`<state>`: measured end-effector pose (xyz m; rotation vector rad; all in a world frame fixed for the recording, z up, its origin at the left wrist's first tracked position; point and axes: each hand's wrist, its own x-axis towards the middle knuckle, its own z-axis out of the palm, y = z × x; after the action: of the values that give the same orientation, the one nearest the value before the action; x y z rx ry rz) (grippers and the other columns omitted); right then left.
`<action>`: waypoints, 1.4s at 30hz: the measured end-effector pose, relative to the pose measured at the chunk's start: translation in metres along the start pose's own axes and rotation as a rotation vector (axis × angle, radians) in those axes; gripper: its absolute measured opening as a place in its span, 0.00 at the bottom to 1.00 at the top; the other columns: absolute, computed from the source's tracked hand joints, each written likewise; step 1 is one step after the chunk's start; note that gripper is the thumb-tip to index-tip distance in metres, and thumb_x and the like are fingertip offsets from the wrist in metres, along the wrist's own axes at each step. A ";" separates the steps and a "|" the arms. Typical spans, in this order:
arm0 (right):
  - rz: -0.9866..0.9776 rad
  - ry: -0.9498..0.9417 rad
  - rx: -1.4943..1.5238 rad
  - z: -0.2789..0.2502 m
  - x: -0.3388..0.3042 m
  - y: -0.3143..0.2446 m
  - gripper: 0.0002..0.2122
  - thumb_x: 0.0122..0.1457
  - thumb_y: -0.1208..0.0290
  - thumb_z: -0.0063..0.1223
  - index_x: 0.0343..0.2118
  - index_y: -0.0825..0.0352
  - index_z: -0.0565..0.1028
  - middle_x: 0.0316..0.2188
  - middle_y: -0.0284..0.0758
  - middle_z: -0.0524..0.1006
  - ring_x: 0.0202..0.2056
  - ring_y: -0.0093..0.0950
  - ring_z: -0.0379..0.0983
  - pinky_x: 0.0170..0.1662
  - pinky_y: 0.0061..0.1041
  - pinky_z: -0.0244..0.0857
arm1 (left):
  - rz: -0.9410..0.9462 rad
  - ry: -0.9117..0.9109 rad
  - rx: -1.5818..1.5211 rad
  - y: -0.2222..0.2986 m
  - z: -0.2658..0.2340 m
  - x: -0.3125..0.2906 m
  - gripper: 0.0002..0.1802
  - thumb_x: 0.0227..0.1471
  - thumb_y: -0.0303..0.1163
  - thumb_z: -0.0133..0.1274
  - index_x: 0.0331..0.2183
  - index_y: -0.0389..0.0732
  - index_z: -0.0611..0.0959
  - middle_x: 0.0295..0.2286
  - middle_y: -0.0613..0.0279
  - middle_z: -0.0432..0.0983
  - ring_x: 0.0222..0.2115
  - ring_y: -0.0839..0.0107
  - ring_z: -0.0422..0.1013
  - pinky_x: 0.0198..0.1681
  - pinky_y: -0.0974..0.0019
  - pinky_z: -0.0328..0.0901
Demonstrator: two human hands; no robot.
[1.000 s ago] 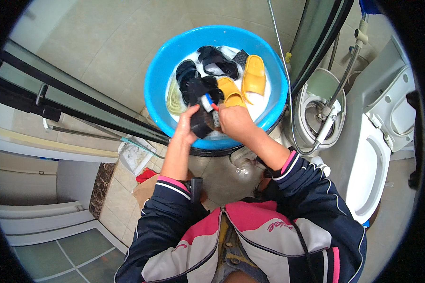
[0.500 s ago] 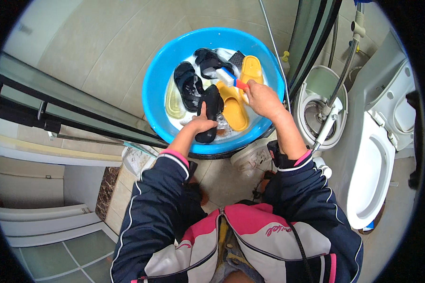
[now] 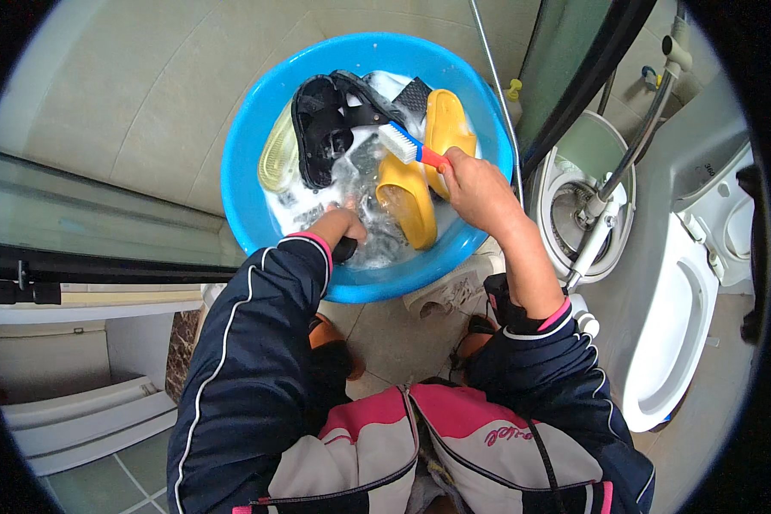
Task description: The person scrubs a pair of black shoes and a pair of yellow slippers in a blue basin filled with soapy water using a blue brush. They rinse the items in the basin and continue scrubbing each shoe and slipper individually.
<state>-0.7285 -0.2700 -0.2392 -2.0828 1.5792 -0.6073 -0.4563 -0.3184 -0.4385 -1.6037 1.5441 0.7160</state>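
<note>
A blue basin (image 3: 240, 197) holds soapy water and several slippers. My right hand (image 3: 481, 190) is closed around the red end of a scrub brush (image 3: 407, 144), whose white bristles hang over the middle of the basin. Low at the basin's near left, my left hand (image 3: 344, 224) dips into the suds. A black slipper (image 3: 346, 249) shows under that hand, mostly hidden by water and foam. Two yellow slippers (image 3: 407, 201) lie at the right. Other black slippers (image 3: 319, 128) rest at the upper left, beside a pale green slipper (image 3: 279, 154).
A white toilet (image 3: 668, 343) stands at the right. Nearer the basin is a round white and green tub (image 3: 591, 158) with a grey hose (image 3: 630, 141) over it. A glass door panel (image 3: 103, 214) runs along the left. Behind the basin's right rim stands a yellow-topped bottle (image 3: 512, 96).
My left hand has moved left and pushed the black slipper down into the water. My right hand still holds the brush in nearly the same place. The view has shifted.
</note>
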 end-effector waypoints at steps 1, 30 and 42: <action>-0.001 -0.002 -0.003 0.003 0.003 0.002 0.11 0.60 0.68 0.40 0.32 0.73 0.70 0.24 0.53 0.75 0.30 0.51 0.73 0.37 0.47 0.65 | 0.027 -0.013 -0.044 -0.008 -0.001 0.012 0.65 0.40 0.44 0.56 0.60 0.47 0.24 0.53 0.38 0.61 0.52 0.45 0.62 0.53 0.54 0.60; 0.038 -0.213 -0.061 0.052 -0.012 -0.039 0.11 0.51 0.70 0.49 0.36 0.69 0.75 0.35 0.48 0.77 0.38 0.45 0.75 0.42 0.41 0.68 | 0.617 0.475 -2.054 -0.041 0.014 -0.236 0.29 0.48 0.27 0.52 0.53 0.35 0.66 0.39 0.54 0.74 0.34 0.67 0.74 0.36 0.65 0.71; 0.455 -0.425 1.336 0.082 0.001 -0.082 0.33 0.58 0.40 0.39 0.45 0.73 0.72 0.45 0.39 0.74 0.48 0.34 0.69 0.51 0.36 0.61 | 0.313 1.311 -1.092 -0.013 0.016 -0.244 0.56 0.34 0.29 0.62 0.62 0.41 0.49 0.43 0.43 0.63 0.46 0.48 0.63 0.53 0.56 0.58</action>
<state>-0.6169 -0.2439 -0.2556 -0.7451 0.8690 -0.6871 -0.4667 -0.1725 -0.2421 -3.0434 2.5700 0.7388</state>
